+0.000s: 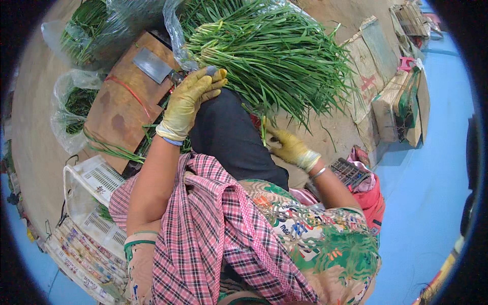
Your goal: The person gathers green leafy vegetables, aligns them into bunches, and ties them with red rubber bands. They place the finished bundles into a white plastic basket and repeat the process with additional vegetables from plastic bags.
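Note:
My left hand (192, 100), in a yellowed rubber glove, is over the knee of my dark trousers (228, 133). Its fingers point right, slightly parted, with nothing visible in them. A large heap of long green leaves (274, 61), which look like garlic chives, spreads just beyond the knee, pale stem ends to the left. My right hand (290, 148), gloved the same way, is low on the right side of the leg. A few green blades (263, 131) hang beside its blurred fingertips; whether it grips them I cannot tell.
A brown board (122, 103) with a metal plate (152, 65) and red string lies left. Clear plastic bags (63, 110) of greens stand beyond it. A white plastic basket (85, 194) is nearer me. Flattened cardboard (366, 76) and a box (392, 106) are at right.

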A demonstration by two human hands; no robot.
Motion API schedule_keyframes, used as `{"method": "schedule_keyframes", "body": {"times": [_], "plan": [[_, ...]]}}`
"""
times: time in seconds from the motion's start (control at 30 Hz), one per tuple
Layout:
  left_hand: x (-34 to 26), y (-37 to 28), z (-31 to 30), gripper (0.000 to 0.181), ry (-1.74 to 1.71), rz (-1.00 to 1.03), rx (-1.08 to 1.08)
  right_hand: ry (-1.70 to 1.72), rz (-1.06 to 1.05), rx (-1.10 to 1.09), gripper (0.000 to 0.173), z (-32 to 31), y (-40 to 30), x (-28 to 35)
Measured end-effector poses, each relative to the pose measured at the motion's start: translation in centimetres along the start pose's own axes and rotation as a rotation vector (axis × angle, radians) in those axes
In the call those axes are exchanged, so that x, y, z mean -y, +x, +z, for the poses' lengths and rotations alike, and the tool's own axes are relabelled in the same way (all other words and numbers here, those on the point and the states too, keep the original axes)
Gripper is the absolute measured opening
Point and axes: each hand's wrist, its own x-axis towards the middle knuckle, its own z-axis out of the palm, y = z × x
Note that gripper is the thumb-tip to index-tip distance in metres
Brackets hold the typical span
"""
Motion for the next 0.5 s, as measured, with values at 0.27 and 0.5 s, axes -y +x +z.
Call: {"method": "schedule_keyframes", "body": {"times": [0.27,0.5], "plan": [[-0.3,-2.1,0.7,0.046,0.112,0.041,-0.056,0.084,-0.219,-0.233,0.051,3.9,2.6,-1.0],[-0.7,-5.7,-0.4,0.04,0.065,-0.027,-0.094,-0.095,-0.415,-0.366,0.036,-0.8,1.2,3.0]]}}
